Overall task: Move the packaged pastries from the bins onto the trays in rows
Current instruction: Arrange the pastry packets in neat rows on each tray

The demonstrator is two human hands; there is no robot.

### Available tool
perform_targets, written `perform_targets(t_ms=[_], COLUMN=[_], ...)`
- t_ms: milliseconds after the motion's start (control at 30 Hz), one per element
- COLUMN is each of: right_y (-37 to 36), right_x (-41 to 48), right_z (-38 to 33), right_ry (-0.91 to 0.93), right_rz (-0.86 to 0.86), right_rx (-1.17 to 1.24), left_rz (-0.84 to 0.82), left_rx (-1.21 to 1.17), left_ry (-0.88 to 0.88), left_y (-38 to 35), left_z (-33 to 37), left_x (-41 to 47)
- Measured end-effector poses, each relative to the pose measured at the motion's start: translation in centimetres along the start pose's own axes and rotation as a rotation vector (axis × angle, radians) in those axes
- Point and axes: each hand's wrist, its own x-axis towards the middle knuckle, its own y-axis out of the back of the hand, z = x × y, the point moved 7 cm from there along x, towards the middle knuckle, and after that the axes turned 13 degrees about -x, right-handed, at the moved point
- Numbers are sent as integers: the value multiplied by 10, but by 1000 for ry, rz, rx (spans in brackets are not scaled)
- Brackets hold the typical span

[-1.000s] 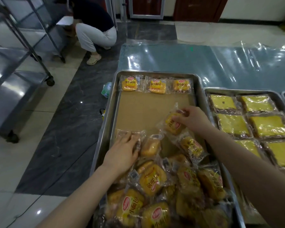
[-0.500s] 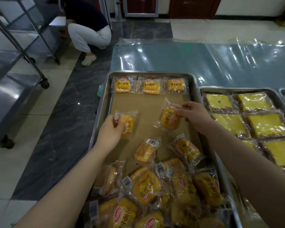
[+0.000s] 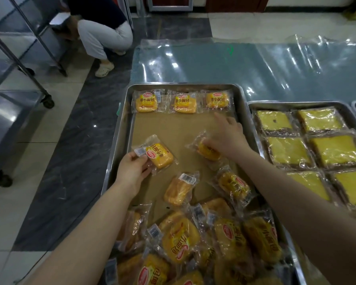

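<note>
Early in the task, by my read. The tray [image 3: 123,124] has one finished row along its far end: three pastries [image 3: 184,102] flat and side by side, labels facing up. Below that row the brown paper liner [image 3: 173,128] is bare across the middle, so row two is not laid yet. Most of the stock is still a loose pile [image 3: 181,241] heaped at the near end of the same tray, with two strays [image 3: 178,190] lying just beyond it on the liner. I'd say many rows are left to place.

My left grip [image 3: 132,171] is clamped on a tilted pastry [image 3: 159,155]. Thumb and fingers pinch the near-left corner of the wrapper, at the left side of the tray, well short of the far row. It sits askew, not squared to the row.

My right grip [image 3: 227,136] is over a second pastry [image 3: 208,150] at centre-right of the liner. Its fingers curl onto the wrapper and the index finger sticks out straight toward the far row. It looks clamped on the wrapper, but the hand hides the contact.

A second tray [image 3: 286,104] to the right holds flat yellow cakes [image 3: 288,151] already in rows.
</note>
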Motion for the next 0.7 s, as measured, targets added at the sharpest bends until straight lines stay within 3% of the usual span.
perform_targets(t_ms=[167,267,367,433,567,700], right_y=[-19,-17,-16,-15,-20,-16], right_x=[-21,-26,-33,-38,-38,-40], right_z=[3,-5,-3,0,-2,2], right_ry=[46,205,217,190,258,302], right_rz=[29,92,161,210,182,197], right_rx=[-101,-116,-227,-282,-313,-244], left_rz=[-27,-36,-4,-39,-182,-453], left_rx=[432,875,1135,1227,1472,1816], left_ry=[-241,-607,-910,-925,-744,-896], left_y=[-12,-31,-48,-58,-73,-79], left_z=[31,61,65,46,3,3], left_x=[3,-7,-25,-31,-19,-6])
